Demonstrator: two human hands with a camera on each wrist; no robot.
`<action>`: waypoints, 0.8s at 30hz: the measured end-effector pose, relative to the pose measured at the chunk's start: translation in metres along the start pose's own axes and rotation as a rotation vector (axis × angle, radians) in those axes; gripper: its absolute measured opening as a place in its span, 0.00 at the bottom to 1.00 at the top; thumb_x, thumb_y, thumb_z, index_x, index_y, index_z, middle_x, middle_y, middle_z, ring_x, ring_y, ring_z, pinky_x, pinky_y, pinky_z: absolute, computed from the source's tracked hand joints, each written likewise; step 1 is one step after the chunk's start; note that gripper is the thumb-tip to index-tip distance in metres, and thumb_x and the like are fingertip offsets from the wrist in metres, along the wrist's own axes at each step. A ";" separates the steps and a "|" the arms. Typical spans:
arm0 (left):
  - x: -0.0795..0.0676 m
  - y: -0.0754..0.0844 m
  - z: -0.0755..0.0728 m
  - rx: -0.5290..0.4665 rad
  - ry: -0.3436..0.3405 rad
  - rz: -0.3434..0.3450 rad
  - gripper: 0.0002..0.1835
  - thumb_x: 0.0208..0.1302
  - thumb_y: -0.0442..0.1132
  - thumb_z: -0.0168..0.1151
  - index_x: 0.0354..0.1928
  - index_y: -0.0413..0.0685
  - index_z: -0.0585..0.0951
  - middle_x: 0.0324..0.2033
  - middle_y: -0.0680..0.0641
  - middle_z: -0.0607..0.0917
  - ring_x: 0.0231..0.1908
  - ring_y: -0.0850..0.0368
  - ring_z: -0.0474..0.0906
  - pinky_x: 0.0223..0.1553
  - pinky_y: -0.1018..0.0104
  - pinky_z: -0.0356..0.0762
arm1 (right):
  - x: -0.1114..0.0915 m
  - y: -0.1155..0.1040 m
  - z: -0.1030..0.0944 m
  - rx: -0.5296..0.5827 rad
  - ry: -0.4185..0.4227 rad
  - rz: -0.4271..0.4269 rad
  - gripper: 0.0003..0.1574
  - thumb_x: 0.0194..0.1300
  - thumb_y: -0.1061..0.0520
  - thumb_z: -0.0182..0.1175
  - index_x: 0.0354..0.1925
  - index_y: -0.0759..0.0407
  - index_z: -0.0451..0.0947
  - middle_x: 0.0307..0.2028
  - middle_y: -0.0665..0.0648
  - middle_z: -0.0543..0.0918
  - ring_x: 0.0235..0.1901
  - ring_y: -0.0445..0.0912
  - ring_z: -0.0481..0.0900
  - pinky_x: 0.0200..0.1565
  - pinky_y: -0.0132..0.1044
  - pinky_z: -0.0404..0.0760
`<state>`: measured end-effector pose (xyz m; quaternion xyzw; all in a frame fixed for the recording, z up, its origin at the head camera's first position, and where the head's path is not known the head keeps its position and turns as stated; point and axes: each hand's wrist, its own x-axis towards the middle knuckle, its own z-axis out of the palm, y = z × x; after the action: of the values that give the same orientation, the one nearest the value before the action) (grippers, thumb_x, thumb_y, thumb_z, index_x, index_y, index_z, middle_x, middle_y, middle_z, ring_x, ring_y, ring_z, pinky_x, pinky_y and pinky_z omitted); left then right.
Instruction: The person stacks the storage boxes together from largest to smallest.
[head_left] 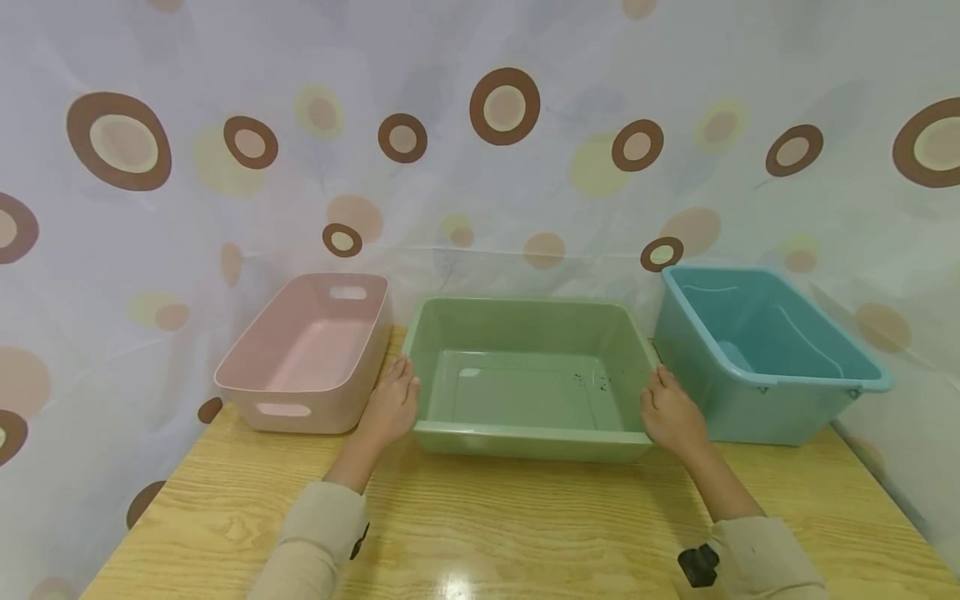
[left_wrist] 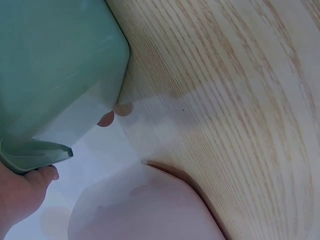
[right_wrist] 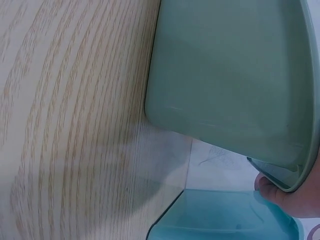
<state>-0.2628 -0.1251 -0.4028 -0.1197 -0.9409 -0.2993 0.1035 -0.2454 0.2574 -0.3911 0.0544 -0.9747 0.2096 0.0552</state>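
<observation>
A: Grip status?
B: Our left hand (head_left: 390, 403) and right hand (head_left: 673, 415) clamp both ends of green rectangular plastic bin (head_left: 525, 446).
A: Where?
B: On wooden table (head_left: 525, 525), between pink rounded plastic basket (head_left: 327, 412) and blue rectangular plastic tub (head_left: 787, 417).

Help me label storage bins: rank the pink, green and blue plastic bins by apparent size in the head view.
1. Green plastic bin: largest, widest across.
2. Blue plastic bin: somewhat smaller.
3. Pink plastic bin: smallest.

Angles differ, so true sizes are unsure.
</observation>
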 end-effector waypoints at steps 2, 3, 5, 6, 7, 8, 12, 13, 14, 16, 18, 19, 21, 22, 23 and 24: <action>0.000 0.000 0.000 -0.001 -0.002 0.000 0.25 0.70 0.39 0.37 0.61 0.23 0.61 0.65 0.30 0.58 0.67 0.37 0.50 0.68 0.48 0.49 | -0.001 0.000 0.000 0.001 0.002 -0.002 0.31 0.71 0.59 0.32 0.61 0.85 0.49 0.64 0.81 0.48 0.63 0.72 0.49 0.61 0.63 0.54; 0.000 0.000 0.000 0.000 -0.002 0.000 0.25 0.70 0.39 0.37 0.61 0.24 0.60 0.65 0.30 0.58 0.67 0.37 0.50 0.68 0.48 0.49 | -0.001 -0.001 0.000 0.001 0.002 -0.003 0.31 0.71 0.59 0.32 0.61 0.85 0.49 0.64 0.81 0.48 0.63 0.72 0.49 0.61 0.63 0.54; -0.001 0.000 0.000 0.001 -0.003 0.001 0.26 0.71 0.39 0.36 0.61 0.24 0.60 0.65 0.31 0.58 0.67 0.38 0.50 0.68 0.48 0.49 | -0.002 0.000 -0.001 0.004 0.003 -0.006 0.31 0.71 0.59 0.32 0.61 0.85 0.49 0.64 0.81 0.48 0.63 0.72 0.49 0.61 0.63 0.54; -0.001 0.000 -0.001 0.002 -0.003 0.004 0.26 0.71 0.39 0.36 0.61 0.24 0.60 0.65 0.30 0.58 0.67 0.37 0.50 0.68 0.48 0.49 | -0.002 0.000 -0.001 0.006 0.002 -0.006 0.31 0.71 0.59 0.32 0.61 0.85 0.49 0.64 0.81 0.48 0.63 0.72 0.49 0.61 0.63 0.54; -0.001 0.000 -0.001 0.000 -0.005 0.002 0.26 0.71 0.39 0.36 0.61 0.24 0.60 0.65 0.31 0.58 0.67 0.37 0.50 0.68 0.48 0.49 | -0.002 0.000 -0.001 0.008 0.000 -0.005 0.31 0.71 0.59 0.32 0.61 0.85 0.49 0.64 0.81 0.48 0.63 0.72 0.49 0.61 0.63 0.54; -0.002 0.000 -0.001 -0.001 -0.004 0.002 0.26 0.71 0.39 0.36 0.61 0.24 0.60 0.65 0.31 0.58 0.67 0.38 0.50 0.67 0.47 0.50 | -0.002 0.000 -0.001 0.010 -0.002 -0.004 0.31 0.71 0.59 0.32 0.61 0.85 0.49 0.64 0.81 0.48 0.63 0.72 0.49 0.61 0.63 0.54; -0.002 0.000 -0.002 -0.004 -0.002 0.006 0.26 0.71 0.40 0.36 0.61 0.23 0.60 0.65 0.31 0.57 0.67 0.37 0.50 0.67 0.47 0.50 | -0.003 -0.001 -0.001 0.015 -0.011 0.004 0.32 0.71 0.59 0.32 0.61 0.85 0.48 0.64 0.80 0.47 0.63 0.72 0.48 0.61 0.63 0.53; -0.002 0.000 -0.002 -0.004 -0.002 0.006 0.26 0.71 0.40 0.36 0.61 0.23 0.60 0.65 0.31 0.57 0.67 0.37 0.50 0.67 0.47 0.50 | -0.003 -0.001 -0.001 0.014 -0.013 0.007 0.32 0.71 0.59 0.32 0.62 0.84 0.48 0.64 0.80 0.47 0.63 0.71 0.48 0.61 0.64 0.53; -0.003 0.000 -0.002 -0.004 -0.002 0.006 0.26 0.71 0.40 0.36 0.61 0.23 0.60 0.65 0.31 0.57 0.67 0.38 0.50 0.67 0.47 0.50 | -0.004 -0.001 -0.001 0.014 -0.014 0.009 0.32 0.71 0.59 0.32 0.62 0.84 0.48 0.64 0.80 0.47 0.64 0.71 0.48 0.61 0.63 0.53; -0.003 0.001 -0.002 -0.004 0.000 0.006 0.26 0.71 0.39 0.36 0.61 0.23 0.61 0.65 0.31 0.57 0.67 0.38 0.50 0.67 0.47 0.50 | -0.004 -0.002 -0.002 0.011 -0.012 0.011 0.32 0.71 0.59 0.32 0.62 0.84 0.49 0.64 0.80 0.48 0.64 0.71 0.48 0.61 0.63 0.53; -0.004 0.001 -0.002 -0.006 0.000 0.005 0.26 0.71 0.39 0.36 0.61 0.24 0.61 0.65 0.31 0.58 0.67 0.38 0.50 0.67 0.47 0.50 | -0.005 -0.002 -0.002 0.009 -0.009 0.011 0.31 0.70 0.59 0.32 0.62 0.84 0.49 0.64 0.80 0.48 0.64 0.71 0.48 0.61 0.63 0.53; -0.004 0.001 -0.002 -0.009 0.000 0.004 0.26 0.71 0.39 0.36 0.61 0.23 0.61 0.65 0.31 0.58 0.67 0.38 0.50 0.67 0.47 0.50 | -0.005 -0.003 -0.002 0.007 -0.006 0.011 0.31 0.70 0.59 0.32 0.61 0.84 0.49 0.64 0.80 0.48 0.64 0.71 0.48 0.61 0.63 0.54; -0.005 0.001 -0.003 -0.009 -0.003 0.001 0.26 0.71 0.40 0.36 0.61 0.24 0.61 0.65 0.31 0.58 0.68 0.38 0.50 0.67 0.48 0.50 | -0.006 -0.003 -0.002 0.003 -0.002 0.011 0.31 0.70 0.59 0.32 0.61 0.84 0.49 0.64 0.80 0.49 0.63 0.71 0.49 0.61 0.63 0.54; -0.006 0.001 -0.003 -0.010 -0.005 0.000 0.26 0.71 0.40 0.36 0.61 0.24 0.61 0.65 0.31 0.57 0.68 0.39 0.50 0.67 0.48 0.50 | -0.006 -0.004 -0.002 0.002 -0.002 0.012 0.31 0.70 0.59 0.32 0.61 0.84 0.49 0.64 0.80 0.49 0.63 0.71 0.49 0.61 0.63 0.54; -0.006 0.002 -0.003 -0.010 -0.006 -0.001 0.26 0.71 0.40 0.36 0.61 0.24 0.60 0.65 0.31 0.57 0.68 0.39 0.50 0.67 0.48 0.50 | -0.007 -0.004 -0.002 0.001 -0.002 0.012 0.31 0.70 0.59 0.32 0.61 0.84 0.49 0.64 0.80 0.49 0.63 0.71 0.49 0.61 0.64 0.54; -0.006 0.002 -0.003 -0.008 -0.007 -0.002 0.26 0.71 0.39 0.36 0.61 0.24 0.60 0.65 0.31 0.57 0.68 0.39 0.50 0.67 0.47 0.50 | -0.007 -0.004 -0.002 -0.001 0.000 0.012 0.31 0.70 0.59 0.32 0.61 0.84 0.50 0.64 0.80 0.49 0.63 0.71 0.49 0.61 0.64 0.55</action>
<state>-0.2558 -0.1266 -0.4009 -0.1202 -0.9402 -0.3029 0.0994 -0.2379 0.2553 -0.3890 0.0488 -0.9751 0.2095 0.0538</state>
